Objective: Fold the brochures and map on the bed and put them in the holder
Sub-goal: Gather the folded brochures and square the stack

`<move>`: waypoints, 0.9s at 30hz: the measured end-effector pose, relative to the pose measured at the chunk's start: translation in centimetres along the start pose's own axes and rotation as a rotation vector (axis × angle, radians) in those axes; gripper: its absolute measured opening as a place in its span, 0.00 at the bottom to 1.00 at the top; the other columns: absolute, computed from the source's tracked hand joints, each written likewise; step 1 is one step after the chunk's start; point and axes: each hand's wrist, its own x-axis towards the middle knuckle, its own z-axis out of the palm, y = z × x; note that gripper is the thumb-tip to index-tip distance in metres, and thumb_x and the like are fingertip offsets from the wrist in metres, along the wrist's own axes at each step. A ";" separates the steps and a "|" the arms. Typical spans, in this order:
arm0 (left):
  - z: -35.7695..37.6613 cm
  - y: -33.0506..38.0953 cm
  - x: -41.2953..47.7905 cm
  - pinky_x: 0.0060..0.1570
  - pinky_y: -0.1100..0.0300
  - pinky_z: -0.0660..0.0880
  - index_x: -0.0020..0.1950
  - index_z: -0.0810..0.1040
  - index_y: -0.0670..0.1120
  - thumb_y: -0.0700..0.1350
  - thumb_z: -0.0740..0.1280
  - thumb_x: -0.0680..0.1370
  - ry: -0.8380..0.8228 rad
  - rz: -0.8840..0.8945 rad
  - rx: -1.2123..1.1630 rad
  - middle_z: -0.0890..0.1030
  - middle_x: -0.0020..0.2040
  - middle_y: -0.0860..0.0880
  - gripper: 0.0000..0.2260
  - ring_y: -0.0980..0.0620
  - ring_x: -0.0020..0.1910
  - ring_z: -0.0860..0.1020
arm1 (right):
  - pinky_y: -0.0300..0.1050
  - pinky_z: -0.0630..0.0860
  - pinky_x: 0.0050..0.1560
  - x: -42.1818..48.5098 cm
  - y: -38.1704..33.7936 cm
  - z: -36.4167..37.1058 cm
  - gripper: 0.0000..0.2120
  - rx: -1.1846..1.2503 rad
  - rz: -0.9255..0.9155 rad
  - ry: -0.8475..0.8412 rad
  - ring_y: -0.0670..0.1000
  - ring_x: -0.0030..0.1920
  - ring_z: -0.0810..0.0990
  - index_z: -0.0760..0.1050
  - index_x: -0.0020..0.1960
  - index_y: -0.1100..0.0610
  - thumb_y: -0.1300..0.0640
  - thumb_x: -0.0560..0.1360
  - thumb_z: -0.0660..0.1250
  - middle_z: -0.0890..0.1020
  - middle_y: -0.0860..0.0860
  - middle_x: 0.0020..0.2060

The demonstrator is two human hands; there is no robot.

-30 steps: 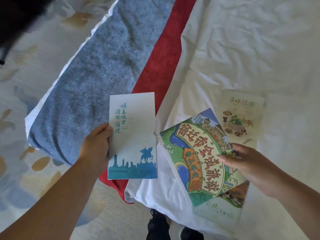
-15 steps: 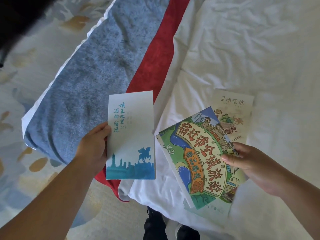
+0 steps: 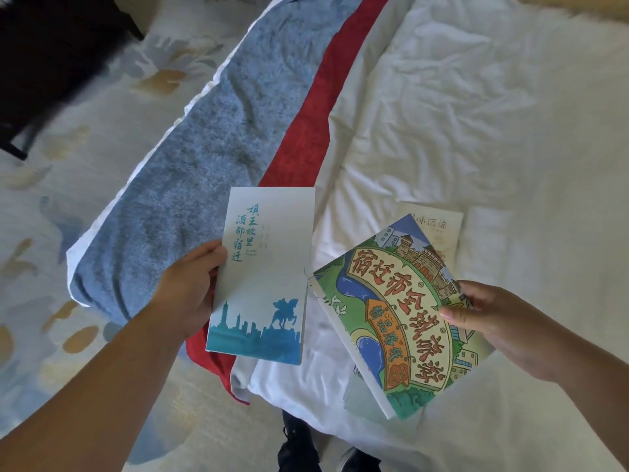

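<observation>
Writing first: teal brush characters run down the pale brochure (image 3: pixel 269 267), 項王故里 and 酒都宿迁, above a teal skyline with a horseman at its foot. The left hand (image 3: pixel 190 294) has it, gripping the left edge, so the brochure stands at three o'clock from that hand, lifted over the corner of the bed (image 3: pixel 493 131).

Across we go to the cartoon map (image 3: pixel 391 318), folded, with big red characters on a cream banner that look like 宿迁市全域旅游. The smaller orange sign beneath is too blurred to read. The right hand (image 3: pixel 486 321) pinches its right edge, and the map fans out at nine o'clock from that hand, tilted, raised over the white sheet.

At one o'clock from the map, a cream brochure (image 3: pixel 442 226) lies flat on the bed. Its title is partly covered by the map's top corner, and neither hand touches it.

A blue runner (image 3: pixel 204 137) and a red strip (image 3: pixel 306 131) cross the bed at eleven o'clock.
</observation>
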 end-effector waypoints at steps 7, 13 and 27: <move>2.1 4.8 -3.3 0.40 0.53 0.80 0.56 0.80 0.49 0.43 0.62 0.82 -0.014 0.063 -0.007 0.86 0.50 0.49 0.08 0.49 0.47 0.84 | 0.62 0.75 0.59 -4.0 -3.6 -2.7 0.08 0.005 -0.082 0.014 0.59 0.49 0.86 0.83 0.50 0.50 0.54 0.70 0.71 0.86 0.56 0.50; 4.0 7.8 -6.0 0.43 0.51 0.80 0.50 0.83 0.50 0.43 0.62 0.82 -0.049 0.115 0.010 0.86 0.49 0.48 0.09 0.48 0.47 0.84 | 0.63 0.75 0.59 -7.1 -5.4 -4.3 0.07 -0.011 -0.118 0.046 0.59 0.49 0.86 0.83 0.48 0.49 0.53 0.71 0.70 0.86 0.56 0.49; 7.4 14.0 -12.6 0.47 0.48 0.80 0.54 0.81 0.47 0.43 0.64 0.81 -0.099 0.233 0.014 0.86 0.44 0.48 0.06 0.46 0.44 0.82 | 0.54 0.80 0.49 -14.9 -7.3 -7.1 0.06 -0.046 -0.241 0.112 0.58 0.47 0.86 0.80 0.54 0.57 0.60 0.78 0.67 0.87 0.55 0.47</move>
